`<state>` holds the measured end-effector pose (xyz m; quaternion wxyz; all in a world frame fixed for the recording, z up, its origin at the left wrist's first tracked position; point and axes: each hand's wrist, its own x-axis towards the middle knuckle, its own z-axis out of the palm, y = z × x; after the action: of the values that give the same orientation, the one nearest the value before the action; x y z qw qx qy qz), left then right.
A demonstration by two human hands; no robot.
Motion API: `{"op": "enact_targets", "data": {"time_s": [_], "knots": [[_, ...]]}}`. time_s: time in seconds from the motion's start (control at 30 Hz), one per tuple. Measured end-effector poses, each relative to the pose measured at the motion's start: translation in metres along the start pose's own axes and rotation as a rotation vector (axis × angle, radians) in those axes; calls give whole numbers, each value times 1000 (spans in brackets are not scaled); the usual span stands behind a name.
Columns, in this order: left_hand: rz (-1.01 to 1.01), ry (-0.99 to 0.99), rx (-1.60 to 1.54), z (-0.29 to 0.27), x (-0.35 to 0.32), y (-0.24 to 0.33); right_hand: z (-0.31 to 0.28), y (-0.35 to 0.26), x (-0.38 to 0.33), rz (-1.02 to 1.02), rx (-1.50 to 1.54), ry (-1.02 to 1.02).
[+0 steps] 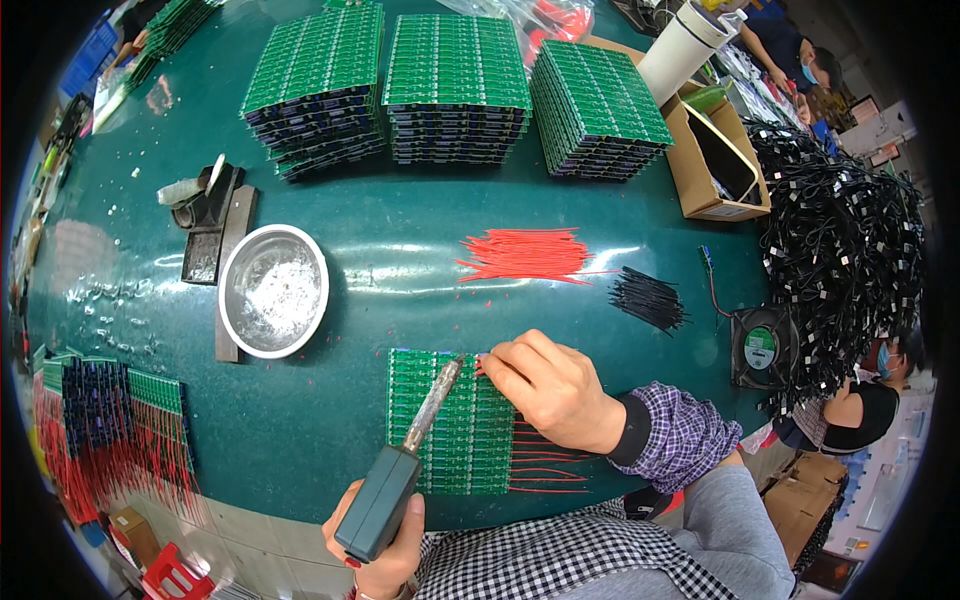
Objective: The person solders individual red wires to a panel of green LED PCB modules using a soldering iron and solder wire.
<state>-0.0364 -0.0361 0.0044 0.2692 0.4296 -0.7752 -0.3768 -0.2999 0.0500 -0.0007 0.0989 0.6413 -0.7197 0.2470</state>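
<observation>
Green table [380, 270], soldering iron [405, 465] tip and wire end hidden behind fingers [500, 365].

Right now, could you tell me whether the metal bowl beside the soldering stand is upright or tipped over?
Upright: the metal bowl sits flat on the green table, its round opening facing up, silvery scraps visible inside.

Our one view: a head-worn fisheye, looking steeply down on the bench.

We sit close above the green table [400, 270], our forearms entering from the lower edge; straight edges bow toward the dark rim, and co-workers show far off at the right.
</observation>
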Motion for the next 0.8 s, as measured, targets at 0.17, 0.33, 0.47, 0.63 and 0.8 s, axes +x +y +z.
{"op": "enact_targets", "data": {"time_s": [0.17,0.33,0.47,0.63,0.8], "knots": [[-31,28,-46,2,0,3,0,-2,-1,10,5,3],[-115,-19,-129,-1,6,9,-1,-4,0,-9,14,36],[-55,5,-110,-1,6,10,-4,-7,-1,-19,4,73],[-112,-21,-142,-2,6,10,0,-8,-4,-22,19,60],[-127,-61,-141,-2,8,15,-1,-9,-4,2,12,36]]}}
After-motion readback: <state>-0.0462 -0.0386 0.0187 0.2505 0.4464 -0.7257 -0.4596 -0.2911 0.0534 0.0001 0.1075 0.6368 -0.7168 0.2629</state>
